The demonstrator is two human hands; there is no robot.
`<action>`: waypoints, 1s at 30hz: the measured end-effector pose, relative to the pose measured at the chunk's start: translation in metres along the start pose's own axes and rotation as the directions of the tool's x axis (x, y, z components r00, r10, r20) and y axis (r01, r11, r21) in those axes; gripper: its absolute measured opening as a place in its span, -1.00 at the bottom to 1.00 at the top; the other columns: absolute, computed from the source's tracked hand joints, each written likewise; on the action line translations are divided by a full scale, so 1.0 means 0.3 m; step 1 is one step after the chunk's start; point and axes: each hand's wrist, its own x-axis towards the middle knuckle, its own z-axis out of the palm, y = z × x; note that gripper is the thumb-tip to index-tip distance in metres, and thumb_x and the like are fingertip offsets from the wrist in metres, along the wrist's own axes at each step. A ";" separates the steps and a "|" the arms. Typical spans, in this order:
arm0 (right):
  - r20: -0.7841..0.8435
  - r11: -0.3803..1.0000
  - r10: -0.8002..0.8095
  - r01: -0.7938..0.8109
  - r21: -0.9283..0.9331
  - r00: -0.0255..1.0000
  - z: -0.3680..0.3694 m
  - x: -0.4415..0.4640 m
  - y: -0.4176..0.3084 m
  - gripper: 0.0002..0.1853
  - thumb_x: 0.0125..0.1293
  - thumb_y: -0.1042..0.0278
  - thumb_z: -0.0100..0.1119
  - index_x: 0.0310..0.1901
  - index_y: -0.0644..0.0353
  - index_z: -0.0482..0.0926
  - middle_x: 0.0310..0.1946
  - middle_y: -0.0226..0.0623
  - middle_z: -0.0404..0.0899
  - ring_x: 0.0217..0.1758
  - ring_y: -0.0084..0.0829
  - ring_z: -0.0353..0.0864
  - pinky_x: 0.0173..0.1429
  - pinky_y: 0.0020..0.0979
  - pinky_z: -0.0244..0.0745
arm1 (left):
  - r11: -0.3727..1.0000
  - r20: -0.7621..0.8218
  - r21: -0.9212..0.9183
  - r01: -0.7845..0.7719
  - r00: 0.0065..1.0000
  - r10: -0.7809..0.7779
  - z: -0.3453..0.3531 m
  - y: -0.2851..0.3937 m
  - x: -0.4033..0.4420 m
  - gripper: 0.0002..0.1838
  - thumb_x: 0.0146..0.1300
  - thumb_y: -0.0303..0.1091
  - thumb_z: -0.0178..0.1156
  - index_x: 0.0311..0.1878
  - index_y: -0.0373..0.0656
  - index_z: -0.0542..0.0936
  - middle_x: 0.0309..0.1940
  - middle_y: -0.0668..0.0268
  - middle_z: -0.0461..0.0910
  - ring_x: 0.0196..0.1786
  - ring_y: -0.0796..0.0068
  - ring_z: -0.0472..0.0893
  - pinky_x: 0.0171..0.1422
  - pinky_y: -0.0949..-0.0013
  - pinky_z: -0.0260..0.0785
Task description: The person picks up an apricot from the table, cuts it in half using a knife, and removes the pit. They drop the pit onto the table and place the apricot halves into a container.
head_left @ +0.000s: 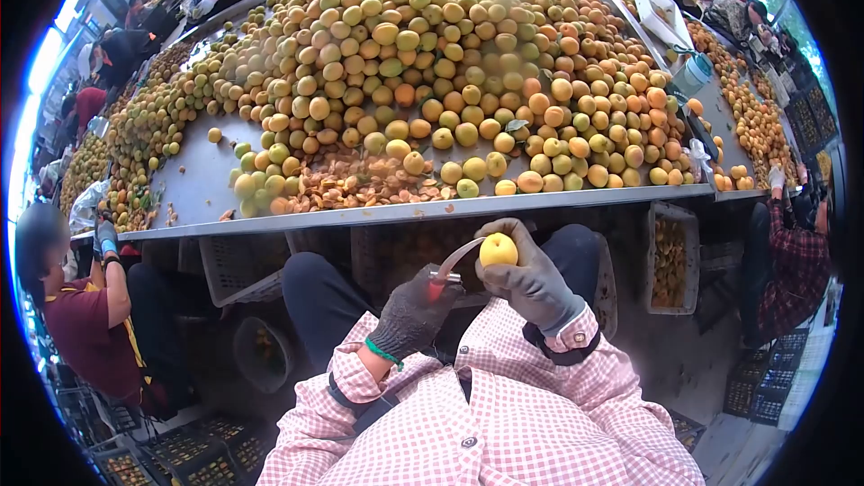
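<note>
My left hand (416, 310), in a dark knitted glove with a green cuff, is closed around the red handle of a curved knife (461, 255). The blade points up and right, toward the fruit. A yellow apricot (498, 250) sits between the fingers and thumb of my right hand (533, 281), which wears a grey glove. Both hands are above my lap, just in front of the table's near edge. The blade tip is close to the apricot; whether it touches cannot be made out.
A metal table (216, 193) bears a large heap of apricots (396, 63) and a pile of cut pieces (360, 182) near its front edge. Crates (673, 256) and a bucket (262, 355) stand below. A person (90, 315) sits at the left, another (796, 256) at the right.
</note>
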 end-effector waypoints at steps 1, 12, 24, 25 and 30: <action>0.000 1.000 0.000 0.000 0.001 1.000 0.011 -0.009 -0.003 -0.36 0.10 0.49 0.35 0.19 0.16 0.24 -0.25 -0.37 0.41 -0.28 -0.56 0.48 -0.05 -0.57 0.44 | 1.000 0.003 0.022 -0.006 1.000 0.006 0.000 0.002 0.000 -0.76 0.23 -0.32 0.21 -0.06 -0.14 0.49 -0.30 0.10 0.63 -0.21 0.05 0.65 -0.18 0.20 0.48; -0.121 0.988 -0.152 0.156 0.021 0.981 0.001 -0.025 0.005 -0.38 0.04 0.47 0.47 0.10 0.19 0.32 -0.03 -0.40 0.40 -0.06 -0.58 0.45 0.04 -0.56 0.46 | 0.999 -0.004 0.039 -0.025 1.000 0.025 0.011 0.010 -0.003 -0.75 0.25 -0.28 0.20 -0.06 -0.14 0.49 -0.30 0.12 0.63 -0.22 0.01 0.63 -0.21 0.14 0.47; 0.011 0.966 -0.253 0.253 -0.059 0.967 0.009 -0.031 0.056 -0.46 -0.06 0.67 0.41 -0.02 0.14 0.41 -0.14 -0.39 0.44 -0.09 -0.56 0.49 0.18 -0.46 0.40 | 0.944 0.038 0.291 -0.157 0.988 0.153 -0.007 0.030 -0.023 -0.76 0.22 -0.28 0.21 -0.05 -0.08 0.53 -0.30 0.12 0.63 -0.25 0.03 0.63 -0.24 0.18 0.48; 0.034 0.964 -0.264 0.265 -0.032 0.964 0.007 -0.030 0.060 -0.48 -0.07 0.70 0.40 -0.05 0.14 0.42 -0.15 -0.38 0.45 -0.08 -0.54 0.51 0.23 -0.41 0.39 | 0.938 0.051 0.299 -0.178 0.984 0.171 -0.013 0.029 -0.022 -0.74 0.19 -0.33 0.22 -0.05 -0.08 0.54 -0.30 0.12 0.63 -0.26 0.02 0.63 -0.25 0.18 0.48; 0.110 0.963 -0.270 0.270 0.012 0.957 -0.003 -0.024 0.067 -0.52 -0.03 0.73 0.35 -0.08 0.15 0.41 -0.16 -0.35 0.48 -0.04 -0.52 0.51 0.24 -0.38 0.39 | 0.919 0.065 0.318 -0.232 0.973 0.223 -0.032 0.056 -0.019 -0.73 0.08 -0.49 0.25 -0.10 -0.14 0.58 -0.31 0.11 0.63 -0.24 0.02 0.64 -0.20 0.25 0.49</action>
